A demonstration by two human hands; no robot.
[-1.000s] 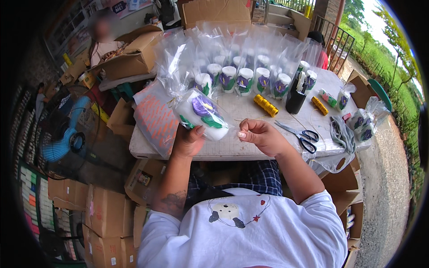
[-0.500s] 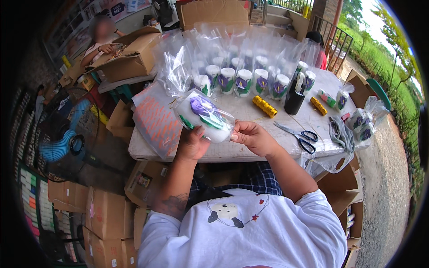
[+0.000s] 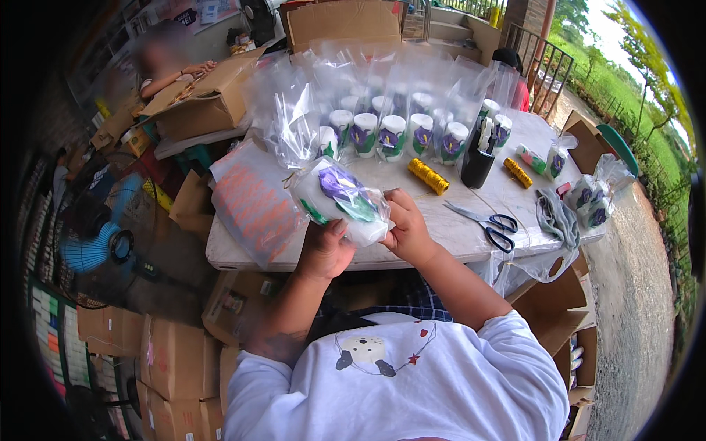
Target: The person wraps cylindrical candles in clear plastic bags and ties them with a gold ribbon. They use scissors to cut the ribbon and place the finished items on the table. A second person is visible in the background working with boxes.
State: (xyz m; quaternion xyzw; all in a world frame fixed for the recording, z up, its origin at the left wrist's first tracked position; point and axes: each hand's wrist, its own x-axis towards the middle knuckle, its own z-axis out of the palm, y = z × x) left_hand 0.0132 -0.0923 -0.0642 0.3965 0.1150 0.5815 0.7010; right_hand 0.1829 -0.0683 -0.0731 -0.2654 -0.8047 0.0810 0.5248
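Note:
Between my two hands lies a white pillar candle (image 3: 340, 189) with a raised purple flower and green leaves, tilted inside a clear plastic bag. My left hand (image 3: 326, 248) is closed on its lower left side, the thumb pressed to the plastic. At the right end, my right hand (image 3: 406, 229) pinches the wrapping with bent fingers. Beyond them stand several similar candles (image 3: 392, 140) in tall clear bags. Right of my hands are blue-handled scissors (image 3: 494, 225), slightly opened, and a gold thread spool (image 3: 428, 176).
A black holder (image 3: 478, 163) and second gold spool (image 3: 518, 173) stand on the white table (image 3: 353, 259). A grey cloth (image 3: 557, 219) and wrapped candles (image 3: 594, 200) lie right, an orange-printed plastic sheet (image 3: 254, 202) left. Another person's hand (image 3: 198, 70) is at a cardboard box (image 3: 202, 103).
My right fingers have shifted and curled at the candle's right end. The candle sits slightly lower in view. At the far left, the other person's hands have moved over the box.

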